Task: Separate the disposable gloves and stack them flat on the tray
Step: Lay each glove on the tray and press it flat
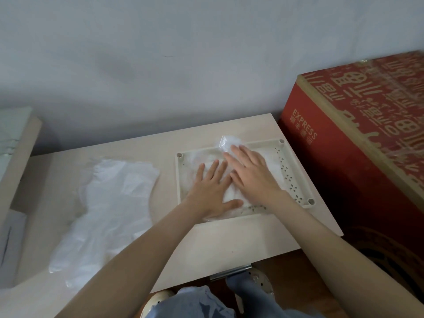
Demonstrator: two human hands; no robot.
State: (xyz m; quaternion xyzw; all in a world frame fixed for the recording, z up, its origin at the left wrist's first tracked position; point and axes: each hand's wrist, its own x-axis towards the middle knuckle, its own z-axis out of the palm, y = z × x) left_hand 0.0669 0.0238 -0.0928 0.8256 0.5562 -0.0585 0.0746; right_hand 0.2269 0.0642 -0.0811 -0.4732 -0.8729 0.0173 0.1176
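Table (229,244), near left: the loose glove pile (107,207) lies flat, long axis running near-left to far-right. Right of it stands the tray (179,180). Left hand (211,191) and right hand (250,173) lie side by side, palms down, fingers straight and spread, pressing a glove (229,141) into the tray. Its long axis runs near to far; the far end crumples over the far rim. A red box (344,157) stands to the right.

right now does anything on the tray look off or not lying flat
The far end of the glove stack bunches up over the far rim of the tray, past the right hand's fingertips, instead of lying flat.
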